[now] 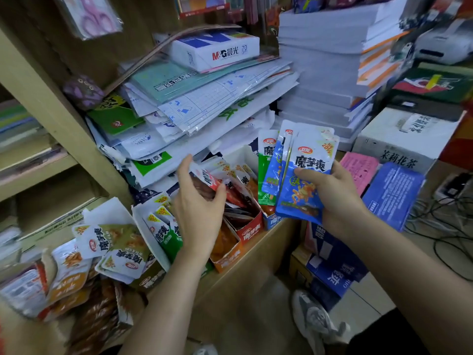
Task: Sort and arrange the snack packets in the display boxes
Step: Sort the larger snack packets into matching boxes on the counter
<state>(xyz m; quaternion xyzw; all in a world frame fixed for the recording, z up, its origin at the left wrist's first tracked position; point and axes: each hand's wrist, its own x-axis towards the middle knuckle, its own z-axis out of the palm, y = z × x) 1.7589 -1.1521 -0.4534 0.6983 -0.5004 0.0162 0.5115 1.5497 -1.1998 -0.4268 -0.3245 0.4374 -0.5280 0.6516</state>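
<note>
The right hand [335,198] grips a fan of blue packets [304,180] with one green packet [266,170] behind them, lifted just above the blue display box [275,221]. The left hand [197,201] pinches the red packets [208,179] standing in the red display box [252,233], between thumb and fingers. Left of this hand stands a partly filled box of green packets [151,242], and further left many loose packets [112,252] lie mixed. I judge the sorting is about half done.

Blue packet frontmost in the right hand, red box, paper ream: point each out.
blue packet [302,198], head view, lower printed front
red box [252,234], head view, front wall
paper ream [217,51], head view, labelled end
</note>
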